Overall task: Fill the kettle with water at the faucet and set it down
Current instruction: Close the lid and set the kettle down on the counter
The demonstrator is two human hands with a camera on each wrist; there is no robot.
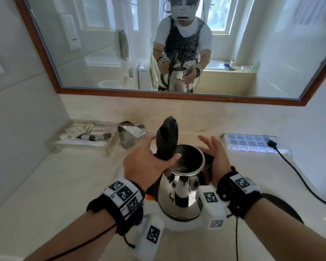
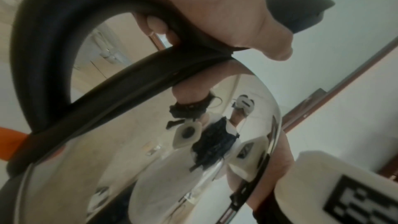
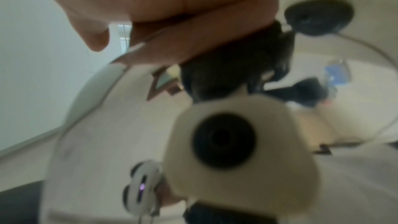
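Kettle (image 1: 181,187) base hidden; right hand (image 1: 215,157) blurred.

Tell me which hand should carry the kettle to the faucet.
Left. The left hand already grips the kettle by its handle; the right hand is open beside it.

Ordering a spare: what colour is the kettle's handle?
Black; the handle shows best in the left wrist view, gripped by the left hand.
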